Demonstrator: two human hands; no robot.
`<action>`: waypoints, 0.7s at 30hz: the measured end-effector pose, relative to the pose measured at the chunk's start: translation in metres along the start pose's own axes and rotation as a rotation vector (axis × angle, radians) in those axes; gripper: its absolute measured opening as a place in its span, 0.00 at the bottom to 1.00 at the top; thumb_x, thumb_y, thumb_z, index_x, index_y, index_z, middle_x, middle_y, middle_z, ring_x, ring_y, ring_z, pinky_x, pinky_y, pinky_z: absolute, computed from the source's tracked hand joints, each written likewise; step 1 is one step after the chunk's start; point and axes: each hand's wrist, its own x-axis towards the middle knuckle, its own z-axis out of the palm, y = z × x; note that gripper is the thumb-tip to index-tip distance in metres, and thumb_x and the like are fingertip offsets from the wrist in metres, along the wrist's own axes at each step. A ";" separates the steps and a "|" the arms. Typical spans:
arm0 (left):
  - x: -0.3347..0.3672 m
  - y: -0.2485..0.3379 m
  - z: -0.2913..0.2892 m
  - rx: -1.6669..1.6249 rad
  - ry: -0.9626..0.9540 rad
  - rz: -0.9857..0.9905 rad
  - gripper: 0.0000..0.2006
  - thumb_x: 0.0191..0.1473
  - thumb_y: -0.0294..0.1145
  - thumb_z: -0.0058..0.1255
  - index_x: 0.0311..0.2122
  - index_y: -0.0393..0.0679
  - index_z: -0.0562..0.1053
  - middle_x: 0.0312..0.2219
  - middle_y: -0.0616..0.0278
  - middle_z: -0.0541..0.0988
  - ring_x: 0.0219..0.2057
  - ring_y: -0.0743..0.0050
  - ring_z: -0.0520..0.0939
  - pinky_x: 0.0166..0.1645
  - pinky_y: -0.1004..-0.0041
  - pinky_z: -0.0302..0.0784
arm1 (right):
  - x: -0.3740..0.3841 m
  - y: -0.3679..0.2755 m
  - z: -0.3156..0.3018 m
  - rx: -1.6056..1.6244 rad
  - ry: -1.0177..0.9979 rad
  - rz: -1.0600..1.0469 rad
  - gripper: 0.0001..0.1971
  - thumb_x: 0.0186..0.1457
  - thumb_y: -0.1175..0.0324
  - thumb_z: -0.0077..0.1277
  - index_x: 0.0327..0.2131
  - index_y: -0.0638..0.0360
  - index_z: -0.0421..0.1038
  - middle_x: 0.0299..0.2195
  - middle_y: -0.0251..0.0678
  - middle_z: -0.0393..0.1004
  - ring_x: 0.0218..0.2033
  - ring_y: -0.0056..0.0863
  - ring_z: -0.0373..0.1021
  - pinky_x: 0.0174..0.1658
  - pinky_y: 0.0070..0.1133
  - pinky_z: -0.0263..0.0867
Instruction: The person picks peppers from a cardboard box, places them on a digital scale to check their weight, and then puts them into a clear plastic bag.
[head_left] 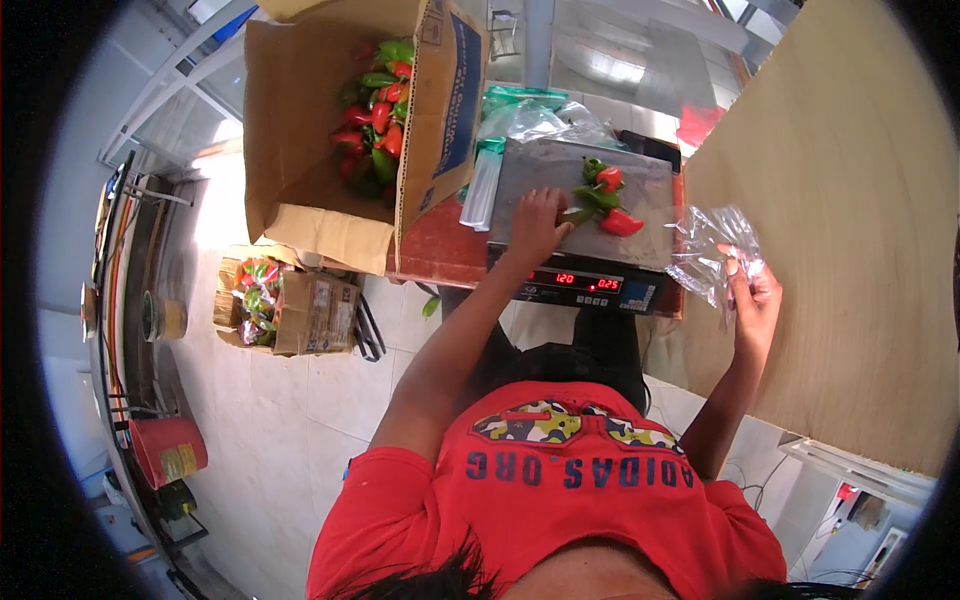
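- Peppers [603,198], red and green, lie in a small cluster on the metal plate of a scale [640,175], which stands on a red table [430,245].
- Left hand [543,222] is over the plate's left part, fingers beside a green pepper [577,216]; whether they close on it, I cannot tell.
- Right hand [755,292] pinches a crumpled clear plastic bag [705,250] just off the plate's right edge.
- Large cardboard box [290,130] at the left, tilted open, holds more peppers.
- Smaller box [318,315] with peppers sits on the floor [300,420].
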 end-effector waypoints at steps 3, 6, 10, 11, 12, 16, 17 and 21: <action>-0.011 0.001 -0.008 -0.049 0.006 0.008 0.16 0.37 0.32 0.61 0.32 0.43 0.67 0.30 0.59 0.72 0.36 0.55 0.72 0.42 0.59 0.65 | 0.002 0.000 0.003 0.015 -0.007 0.011 0.12 0.55 0.64 0.52 0.40 0.59 0.76 0.20 0.18 0.64 0.20 0.08 0.52 0.23 0.11 0.47; -0.013 -0.008 -0.003 -0.118 0.061 0.011 0.15 0.38 0.31 0.60 0.32 0.44 0.68 0.30 0.59 0.73 0.36 0.54 0.73 0.41 0.59 0.65 | 0.003 -0.002 0.009 0.002 -0.037 -0.030 0.12 0.55 0.65 0.52 0.40 0.60 0.76 0.21 0.18 0.67 0.20 0.08 0.53 0.23 0.11 0.48; 0.000 0.000 0.002 -0.146 0.047 0.060 0.14 0.38 0.30 0.59 0.32 0.44 0.68 0.31 0.58 0.73 0.36 0.55 0.73 0.41 0.60 0.66 | 0.003 -0.008 0.013 0.041 -0.029 -0.019 0.11 0.55 0.65 0.52 0.39 0.60 0.76 0.24 0.20 0.70 0.21 0.08 0.53 0.24 0.12 0.49; 0.001 0.000 0.005 -0.124 0.067 0.069 0.14 0.39 0.30 0.59 0.33 0.44 0.68 0.31 0.58 0.74 0.37 0.55 0.73 0.42 0.61 0.66 | 0.003 -0.008 0.013 0.058 -0.030 -0.016 0.11 0.55 0.65 0.52 0.39 0.60 0.76 0.25 0.20 0.71 0.21 0.08 0.53 0.24 0.11 0.50; 0.003 0.000 0.008 -0.102 0.087 0.078 0.14 0.39 0.30 0.59 0.33 0.44 0.69 0.31 0.58 0.74 0.37 0.55 0.73 0.43 0.61 0.67 | 0.003 -0.009 0.011 0.056 -0.028 -0.018 0.11 0.55 0.65 0.52 0.39 0.60 0.76 0.25 0.20 0.71 0.21 0.08 0.53 0.24 0.11 0.50; 0.008 0.003 0.011 -0.080 0.066 0.072 0.15 0.39 0.31 0.60 0.35 0.44 0.69 0.31 0.58 0.74 0.38 0.56 0.73 0.43 0.61 0.67 | 0.000 -0.005 0.003 0.028 -0.011 0.006 0.11 0.55 0.65 0.52 0.39 0.59 0.76 0.23 0.19 0.68 0.21 0.08 0.53 0.24 0.11 0.48; 0.009 0.003 0.011 -0.082 0.059 0.077 0.15 0.39 0.31 0.60 0.35 0.45 0.69 0.32 0.58 0.74 0.38 0.56 0.73 0.44 0.61 0.67 | 0.000 -0.004 0.002 0.021 -0.009 0.011 0.11 0.55 0.65 0.52 0.39 0.59 0.76 0.22 0.19 0.67 0.21 0.08 0.53 0.24 0.11 0.48; 0.008 0.009 0.008 0.019 0.055 0.085 0.16 0.39 0.32 0.60 0.36 0.45 0.70 0.34 0.59 0.73 0.39 0.56 0.73 0.44 0.61 0.67 | 0.002 0.000 0.004 0.017 -0.010 0.021 0.11 0.55 0.65 0.52 0.39 0.59 0.76 0.21 0.18 0.65 0.20 0.08 0.53 0.23 0.11 0.47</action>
